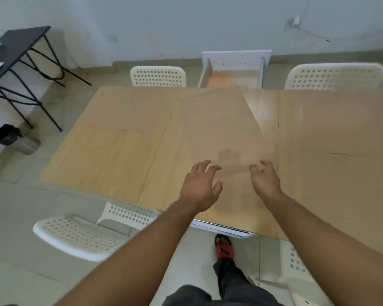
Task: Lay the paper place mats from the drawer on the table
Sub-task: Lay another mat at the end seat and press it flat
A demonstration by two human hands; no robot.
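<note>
The light wood table [102, 155] carries plain brown paper mats: one on the right [332, 124], one at the far left [128, 109], and a blurred middle mat [217, 129] lying askew, its far corner reaching the open white drawer [232, 62] beyond. The left hand [200, 186] and right hand [265, 180] are apart at this mat's near edge, fingers spread and loosely bent; whether they touch it is unclear. The dark mark on the red sandal [224, 250] is too small to read.

Looks like a plain dining room in a home or small office: pale wooden table [111, 155] ringed by white perforated plastic chairs [158, 76], tiled floor [20, 217], bare wall [164, 23], black folding table [24, 38], small bin [16, 140], open drawer [234, 62] by the wall.
</note>
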